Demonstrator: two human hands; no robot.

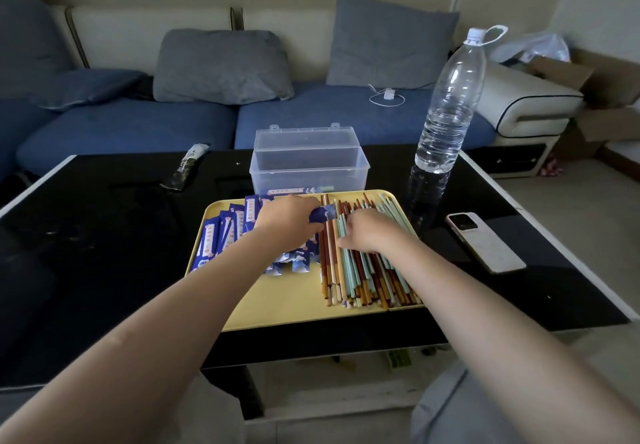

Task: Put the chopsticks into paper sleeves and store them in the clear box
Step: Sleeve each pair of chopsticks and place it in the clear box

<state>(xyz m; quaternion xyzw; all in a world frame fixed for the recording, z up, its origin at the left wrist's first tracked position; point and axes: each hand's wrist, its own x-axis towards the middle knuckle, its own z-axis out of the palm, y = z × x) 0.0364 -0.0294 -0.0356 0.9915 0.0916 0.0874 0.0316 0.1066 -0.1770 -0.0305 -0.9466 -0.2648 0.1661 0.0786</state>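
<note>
A yellow tray (277, 301) lies on the black table. Several blue paper sleeves (221, 232) are spread over its left half, and a heap of brown, orange and mint chopsticks (360, 277) fills its right half. My left hand (287, 222) pinches one blue sleeve (323, 214) at the middle of the tray. My right hand (370, 230) rests on the chopstick heap, fingers curled down among the sticks; what it holds is hidden. Behind the tray stands the clear box (308, 166), lid up, with a few sleeved chopsticks on its floor.
A large water bottle (450, 104) stands right of the box. A white phone (485, 243) lies right of the tray. A dark wrapper (187, 166) lies at the table's far left. A blue sofa with grey cushions sits behind the table.
</note>
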